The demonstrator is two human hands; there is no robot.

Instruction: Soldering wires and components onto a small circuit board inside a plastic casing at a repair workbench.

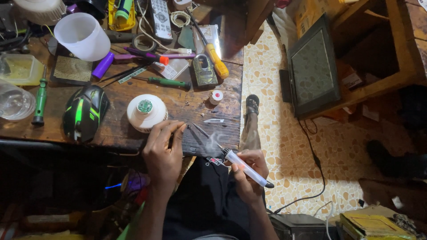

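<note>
My left hand (163, 149) pinches thin metal tweezers (195, 130) over the front edge of a worn wooden table (178, 104). My right hand (247, 171) grips a soldering iron (245, 168) with a clear handle and black end; its tip points up-left toward the tweezer points, where a wisp of smoke rises. Just behind my left hand stands a white lamp base (146, 112) with a small round green circuit board on top. What the tweezers pinch is too small to tell.
On the table lie a black and green computer mouse (84, 112), screwdrivers (169, 82), a padlock (204, 70), a white lamp dome (82, 35), a remote control (161, 18) and a small white spool (216, 97). A dark flat screen (312, 66) leans on a wooden shelf at the right, over tiled floor.
</note>
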